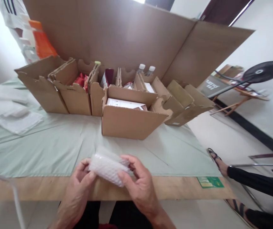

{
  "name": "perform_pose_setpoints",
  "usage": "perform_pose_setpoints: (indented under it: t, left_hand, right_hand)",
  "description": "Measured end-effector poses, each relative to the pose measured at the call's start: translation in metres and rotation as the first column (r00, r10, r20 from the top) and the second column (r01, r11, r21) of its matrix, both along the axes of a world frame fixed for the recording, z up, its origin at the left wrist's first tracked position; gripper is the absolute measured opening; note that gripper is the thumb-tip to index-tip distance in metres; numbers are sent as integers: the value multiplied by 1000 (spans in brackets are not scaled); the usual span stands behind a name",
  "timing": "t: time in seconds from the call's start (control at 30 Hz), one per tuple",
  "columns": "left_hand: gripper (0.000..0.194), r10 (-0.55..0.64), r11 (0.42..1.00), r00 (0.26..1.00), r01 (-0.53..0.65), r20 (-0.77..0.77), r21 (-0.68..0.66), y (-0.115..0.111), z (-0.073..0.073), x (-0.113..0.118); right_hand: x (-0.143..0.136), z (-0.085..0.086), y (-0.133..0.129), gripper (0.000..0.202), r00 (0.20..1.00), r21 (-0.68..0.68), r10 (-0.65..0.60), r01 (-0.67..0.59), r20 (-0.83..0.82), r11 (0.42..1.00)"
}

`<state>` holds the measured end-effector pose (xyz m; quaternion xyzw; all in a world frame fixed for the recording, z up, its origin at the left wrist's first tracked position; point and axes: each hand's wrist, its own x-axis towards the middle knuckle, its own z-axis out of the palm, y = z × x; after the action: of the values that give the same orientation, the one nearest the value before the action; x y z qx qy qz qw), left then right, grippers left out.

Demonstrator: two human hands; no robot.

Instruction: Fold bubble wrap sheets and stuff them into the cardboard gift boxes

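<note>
A small bundle of bubble wrap (110,167) is held between both hands above the table's front edge. My left hand (80,181) grips its left end, thumb on the near side. On the right end, my right hand (138,181) has its thumb pressed on the wrap and its fingers behind. Whatever may lie inside the wrap cannot be made out. Just beyond the hands stands an open cardboard box (126,122) with a white box (124,103) inside.
Several cardboard bins (79,98) stand in a row behind, holding red packets (81,80) and bottles (141,67). White wrapping sheets (10,105) lie at left. A cable (14,194) crosses the front left. A green card (210,182) lies at the edge. Another person's legs (253,181) show at right.
</note>
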<state>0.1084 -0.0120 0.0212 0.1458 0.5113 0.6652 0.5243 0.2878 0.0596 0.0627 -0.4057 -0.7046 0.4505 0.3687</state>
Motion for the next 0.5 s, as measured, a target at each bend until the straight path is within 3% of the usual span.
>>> perform_pose_setpoints:
  t: [0.17,0.27,0.33,0.4,0.5]
  left_hand:
    - [44,7,999,924,11,-383,45,-3,-26,-5]
    - [31,14,999,785,22,-619,50,-9,-40,-1]
    - [24,15,987,667,109,-745,117,-10,-46,1]
    - [20,44,973,587,159,-808,168,-9,-49,4]
    - [19,125,972,578,93,-807,218,-6,-53,11]
  right_hand:
    - [44,91,68,30,993,274,-119,110,17,956]
    - [57,144,121,30,960,441,-274,221,59,870]
    - [58,168,154,27,903,510,-354,192,242,839]
    - [52,183,181,21,721,526,-405,65,562,848]
    - [30,193,204,20,288,458,-408,-130,866,880]
